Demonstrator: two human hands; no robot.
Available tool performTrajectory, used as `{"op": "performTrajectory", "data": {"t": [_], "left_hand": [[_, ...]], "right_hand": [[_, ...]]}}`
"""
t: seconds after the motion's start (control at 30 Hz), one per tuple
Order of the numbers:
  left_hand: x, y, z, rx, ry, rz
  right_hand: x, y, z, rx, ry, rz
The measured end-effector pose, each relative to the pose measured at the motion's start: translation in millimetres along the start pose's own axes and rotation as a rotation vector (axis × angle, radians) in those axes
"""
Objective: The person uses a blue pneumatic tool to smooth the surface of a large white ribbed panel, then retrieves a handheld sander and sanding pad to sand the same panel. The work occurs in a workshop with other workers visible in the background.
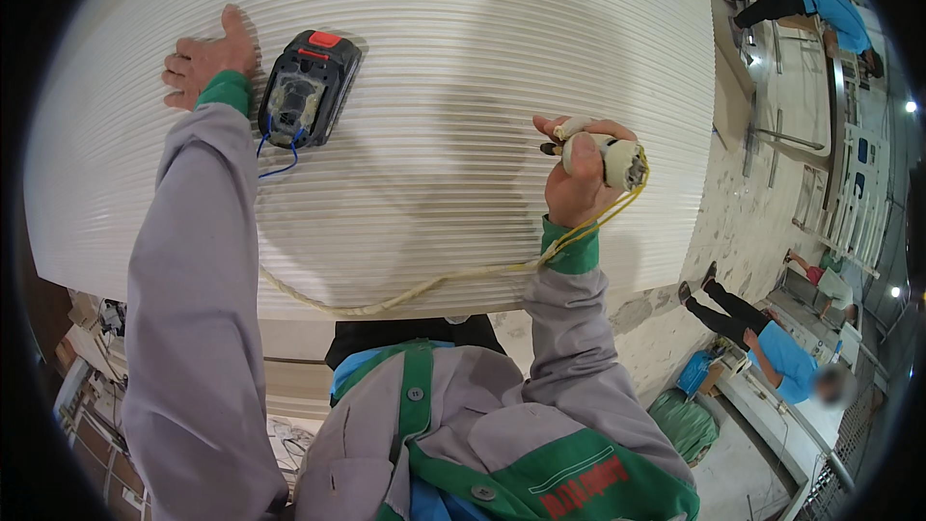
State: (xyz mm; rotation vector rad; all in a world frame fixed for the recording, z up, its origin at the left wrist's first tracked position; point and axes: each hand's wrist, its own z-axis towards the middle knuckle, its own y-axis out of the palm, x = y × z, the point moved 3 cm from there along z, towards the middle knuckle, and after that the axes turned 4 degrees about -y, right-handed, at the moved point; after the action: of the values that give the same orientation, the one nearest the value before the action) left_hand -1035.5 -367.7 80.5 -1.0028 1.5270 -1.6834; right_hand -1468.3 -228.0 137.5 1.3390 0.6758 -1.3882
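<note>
**2 hands over 1 ribbed white panel, 1 battery pack, 1 corded tool**

Right hand (576, 178): fingers curled tight around 1 small white cylindrical tool (603, 156), its metal end pointing away from the battery pack. A dark tip pokes out by the thumb. 1 yellow cord (405, 291) runs from the tool, down past the right wrist, then loops along the near edge of the panel toward the left sleeve.

Left hand (204, 63): fingers loosely bent, thumb stuck out, palm side laid on the ribbed white panel (463, 48). It grips nothing. It lies just beside the battery pack, on the side away from the right hand.

1 black battery pack (309, 89) with a red tab lies flat on the panel, between the 2 hands, nearer the left. 1 thin blue wire (278, 160) hangs from its lower end.

Beyond the panel's far side from the pack: 3 other people, 2 of them in blue shirts, well apart from it.
</note>
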Motion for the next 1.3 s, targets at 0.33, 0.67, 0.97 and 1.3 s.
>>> {"op": "performTrajectory", "data": {"t": [0.33, 0.67, 0.97, 1.3], "left_hand": [[0.8, -0.6, -0.6, 0.009, 0.001, 0.004], [1.4, -0.3, -1.8, 0.010, 0.003, -0.001], [0.4, -0.5, 0.1, 0.016, 0.001, -0.002], [-2.2, 6.1, 4.8, 0.076, -0.003, 0.006]], "right_hand": [[14.8, -0.4, -5.1, 0.007, 0.105, -0.062], [13.1, 4.5, 4.8, 0.039, 0.085, -0.052], [8.6, 3.8, 17.0, 0.056, 0.006, -0.027], [12.3, 8.2, 24.7, 0.011, -0.075, 0.020]]}}
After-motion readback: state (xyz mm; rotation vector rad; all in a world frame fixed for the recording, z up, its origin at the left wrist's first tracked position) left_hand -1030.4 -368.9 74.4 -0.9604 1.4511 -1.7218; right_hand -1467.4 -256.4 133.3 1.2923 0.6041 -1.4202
